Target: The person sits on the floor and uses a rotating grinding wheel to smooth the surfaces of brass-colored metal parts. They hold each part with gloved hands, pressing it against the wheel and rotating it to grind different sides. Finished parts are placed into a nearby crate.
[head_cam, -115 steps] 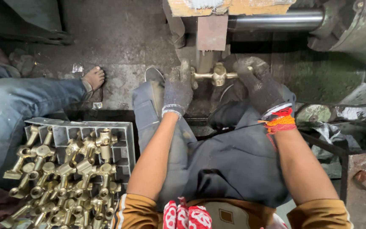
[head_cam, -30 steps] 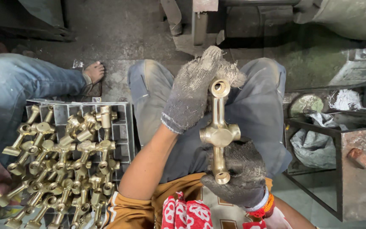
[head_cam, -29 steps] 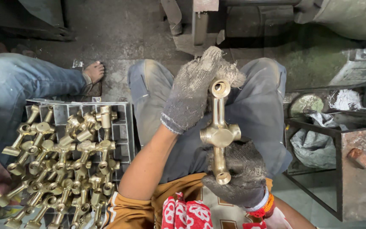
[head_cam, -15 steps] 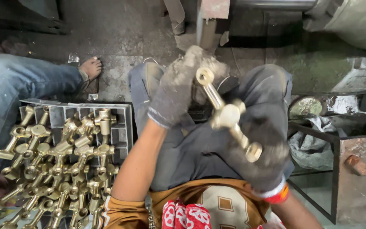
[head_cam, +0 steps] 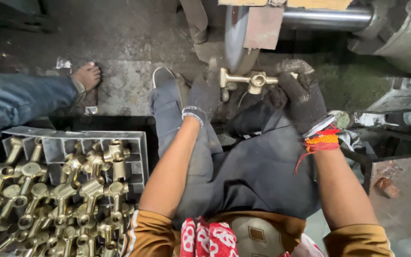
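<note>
A brass cross-shaped fitting (head_cam: 252,80) lies level between both gloved hands, its left end pressed against the edge of a grey grinding wheel (head_cam: 235,39). My left hand (head_cam: 204,93), in a dusty grey glove, grips the fitting's left end beside the wheel. On the other side my right hand (head_cam: 300,95), in a dark glove with red and orange thread at the wrist, holds the right end. My knees, in dark trousers, sit under the fitting.
A grey plastic crate (head_cam: 91,145) at the lower left holds several brass fittings (head_cam: 63,195). Another person's jeans-clad leg (head_cam: 20,102) and bare foot (head_cam: 86,76) lie at the left. A steel shaft (head_cam: 327,19) runs right from the wheel. A dark metal bin (head_cam: 396,176) stands at the right.
Both hands moved the fitting from upright over my lap forward and up, turning it level against the wheel. The view tilted up toward the machine.
</note>
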